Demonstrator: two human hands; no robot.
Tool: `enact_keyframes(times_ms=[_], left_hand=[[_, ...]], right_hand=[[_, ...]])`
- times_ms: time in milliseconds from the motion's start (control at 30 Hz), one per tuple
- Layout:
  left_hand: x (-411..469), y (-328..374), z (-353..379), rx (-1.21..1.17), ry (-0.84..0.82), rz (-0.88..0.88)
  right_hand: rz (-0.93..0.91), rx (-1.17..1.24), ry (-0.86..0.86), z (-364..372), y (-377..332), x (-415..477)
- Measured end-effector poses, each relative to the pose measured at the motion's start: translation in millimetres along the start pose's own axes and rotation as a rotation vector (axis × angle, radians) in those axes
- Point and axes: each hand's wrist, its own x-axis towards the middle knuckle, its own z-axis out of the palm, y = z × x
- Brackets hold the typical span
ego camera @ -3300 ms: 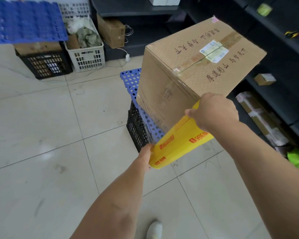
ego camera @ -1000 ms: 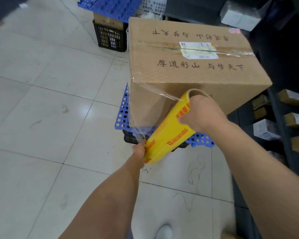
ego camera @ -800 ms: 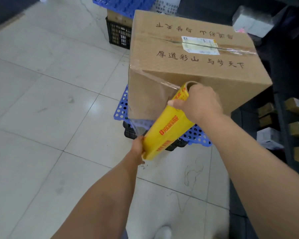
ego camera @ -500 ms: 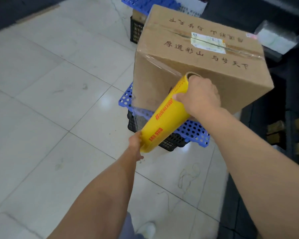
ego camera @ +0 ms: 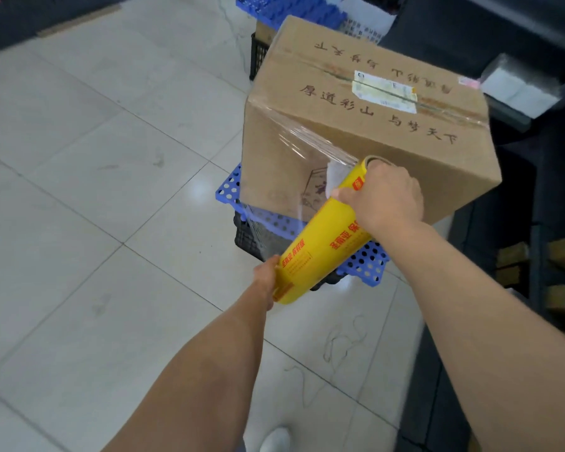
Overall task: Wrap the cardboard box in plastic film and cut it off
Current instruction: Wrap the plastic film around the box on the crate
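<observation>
Right hand (ego camera: 382, 197) grips the upper end of the yellow roll (ego camera: 320, 243) and left hand (ego camera: 266, 275) grips its lower end. Film (ego camera: 307, 164) stretches taut from the roll to the cardboard box (ego camera: 356, 125) just beyond both hands. The film is probably thin, clingy and easily torn, so hold the stiff roll ends, not the sheet.

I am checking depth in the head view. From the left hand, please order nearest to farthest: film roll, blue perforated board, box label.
1. Yellow film roll: the left hand holds its lower end.
2. Blue perforated board: just beyond, under the cardboard box.
3. White label: atop the box.
</observation>
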Motion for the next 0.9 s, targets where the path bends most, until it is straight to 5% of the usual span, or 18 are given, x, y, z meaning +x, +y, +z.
enact_keyframes(times_ms=[233,633,900], left_hand=[[-7,-15,9,-0.051,0.183,0.014],[-32,-65,66,-0.284,0.271,0.132],[-37,-83,92,-0.305,0.303,0.063]], right_hand=[[-0.067,0.082,-0.154,1,27,8],[-0.385,0.068,-0.101,-24,76,-7],[-0.384,0.021,-0.049,-27,105,-5]])
